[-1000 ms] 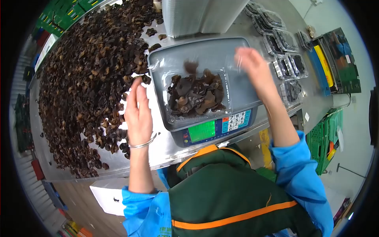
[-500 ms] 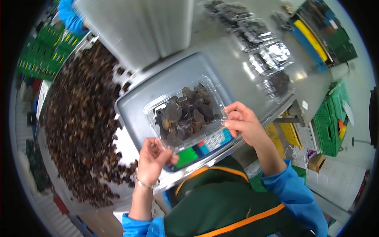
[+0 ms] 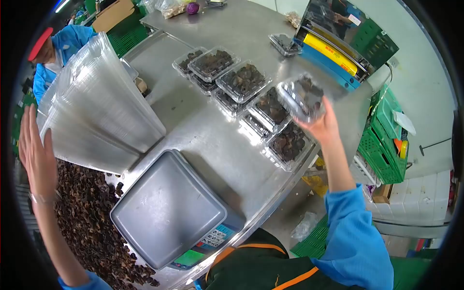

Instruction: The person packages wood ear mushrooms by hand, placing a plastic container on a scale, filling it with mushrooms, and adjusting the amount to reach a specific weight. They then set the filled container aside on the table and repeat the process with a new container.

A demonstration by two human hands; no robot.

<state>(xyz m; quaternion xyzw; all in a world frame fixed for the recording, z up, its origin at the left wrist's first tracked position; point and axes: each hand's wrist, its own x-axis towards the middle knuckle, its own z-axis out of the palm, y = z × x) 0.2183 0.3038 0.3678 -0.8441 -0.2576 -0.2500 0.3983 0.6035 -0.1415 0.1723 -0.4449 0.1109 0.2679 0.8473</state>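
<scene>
My right hand grips a clear plastic box with dark pieces inside, raised over the rows of filled boxes on the metal table. My left hand is raised at the left with its fingers stretched out, beside a tall stack of empty clear containers. Between my arms sits a scale with a bare grey tray and a green display. A heap of dark dried pieces lies at the lower left.
A person in blue with a red cap is behind the container stack. A yellow and blue wrapping machine stands at the back right. Green crates are at the right. The metal table has a curved near edge.
The filled box has left the scale's tray and moved up and right in my right hand. My left hand has let go of it and moved far left. The view has shifted.
</scene>
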